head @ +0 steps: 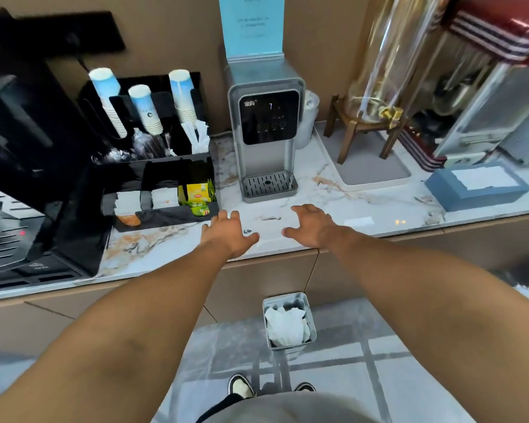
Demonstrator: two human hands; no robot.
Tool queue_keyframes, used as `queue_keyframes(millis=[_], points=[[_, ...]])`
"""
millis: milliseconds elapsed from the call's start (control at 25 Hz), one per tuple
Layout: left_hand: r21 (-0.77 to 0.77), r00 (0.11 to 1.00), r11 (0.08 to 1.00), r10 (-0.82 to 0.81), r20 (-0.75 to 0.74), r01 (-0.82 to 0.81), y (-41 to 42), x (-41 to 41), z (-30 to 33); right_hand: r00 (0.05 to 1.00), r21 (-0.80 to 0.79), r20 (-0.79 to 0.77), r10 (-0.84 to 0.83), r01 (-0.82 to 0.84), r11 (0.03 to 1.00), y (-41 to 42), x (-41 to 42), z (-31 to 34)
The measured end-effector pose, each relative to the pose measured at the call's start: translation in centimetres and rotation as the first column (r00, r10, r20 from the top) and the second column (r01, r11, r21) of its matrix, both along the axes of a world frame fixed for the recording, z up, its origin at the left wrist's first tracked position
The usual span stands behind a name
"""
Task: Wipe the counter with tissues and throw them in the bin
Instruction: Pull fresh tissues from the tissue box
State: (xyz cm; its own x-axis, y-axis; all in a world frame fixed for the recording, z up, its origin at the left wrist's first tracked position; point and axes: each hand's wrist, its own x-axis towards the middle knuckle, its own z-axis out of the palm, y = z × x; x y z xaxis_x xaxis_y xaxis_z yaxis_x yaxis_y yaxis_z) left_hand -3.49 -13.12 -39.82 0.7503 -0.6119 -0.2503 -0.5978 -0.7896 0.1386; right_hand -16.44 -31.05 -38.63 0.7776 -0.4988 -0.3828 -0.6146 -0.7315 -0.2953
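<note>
While both hands hover over the counter's [379, 206] front edge, neither holds anything: left hand [228, 232] and right hand [310, 222] are spread, palms down, fingers loose, near each other with bare marble between them. Whether the palms touch the surface I cannot tell.

No tissue is in either hand, so the step in hand looks like fetching one. Tissue box [478, 186] sits at 2 o'clock from the right hand, well apart, white sheet showing in its top slot. Judgement: reach with the right hand, pinch the exposed sheet near its middle, pull straight up so it does not tear; left hand can steady the box if it slides.

A small dark speck [247, 231] lies just beside the left thumb, at 3 o'clock from that hand; it is probably the spot to wipe. Bunch the tissue, press flat, and sweep toward the front edge, away from the dispenser [266, 132] at 12 o'clock and the black organizer [165, 190] at 10 o'clock.

Bin [289, 322] stands on the floor at 6 o'clock, below the counter edge, open-topped, with white crumpled tissue already inside. Drop from directly above; the opening looks narrow, so a toss could miss.
</note>
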Motion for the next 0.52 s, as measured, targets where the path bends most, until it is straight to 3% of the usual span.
queue_keyframes(millis=[520], points=[[-0.034, 0.916, 0.915, -0.401, 0.019, 0.402, -12.5, -3.1, 2.9, 0.931, -0.028, 0.060, -0.360, 0.362, 0.932, -7.3, -8.1, 2.5]])
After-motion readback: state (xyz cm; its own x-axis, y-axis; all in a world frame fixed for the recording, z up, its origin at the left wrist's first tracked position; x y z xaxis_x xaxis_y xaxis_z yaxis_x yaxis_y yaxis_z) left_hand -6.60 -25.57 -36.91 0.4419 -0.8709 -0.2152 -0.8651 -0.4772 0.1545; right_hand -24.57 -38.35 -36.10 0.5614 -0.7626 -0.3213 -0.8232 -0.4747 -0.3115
